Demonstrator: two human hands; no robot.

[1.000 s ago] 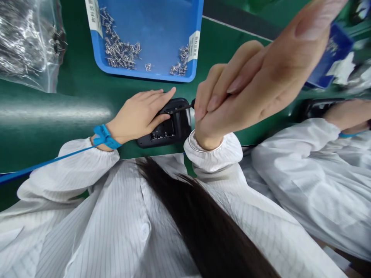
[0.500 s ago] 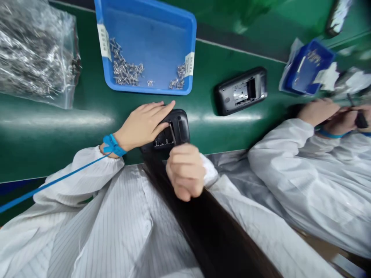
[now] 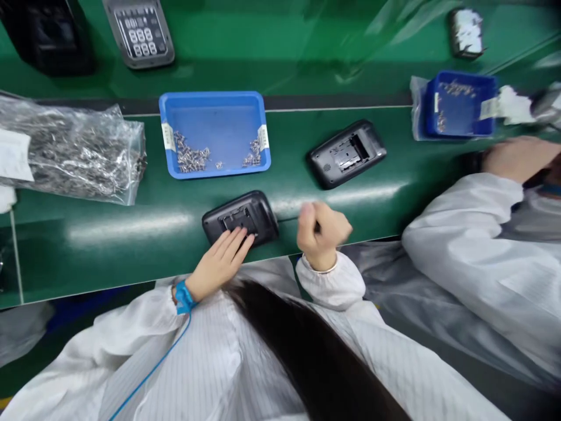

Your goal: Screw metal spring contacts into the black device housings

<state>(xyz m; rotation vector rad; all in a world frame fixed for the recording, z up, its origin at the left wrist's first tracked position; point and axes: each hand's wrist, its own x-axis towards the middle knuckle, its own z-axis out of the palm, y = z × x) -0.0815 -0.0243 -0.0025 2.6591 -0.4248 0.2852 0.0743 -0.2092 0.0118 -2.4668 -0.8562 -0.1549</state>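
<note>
Black casing (image 3: 241, 217): near the surface's (image 3: 131, 257) front edge, compartment side up | left hand (image 3: 219, 263): open, fingers flat on it | right hand (image 3: 324, 231): closed round thin dark tool (image 3: 288, 220) | step: apparently tool work on casing | next: likely needs casing steady, tip aligned

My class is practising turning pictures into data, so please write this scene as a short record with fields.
Left hand: fingers resting on the near black case
Right hand: closed in a fist around a thin dark tool pointing to that case; whether it touches is unclear
Tray: blue tray beyond the near case, with small metal parts heaped at both ends
Second case: far black case, right of the tray
Bag: clear bag of metal pieces, left of the tray
</note>
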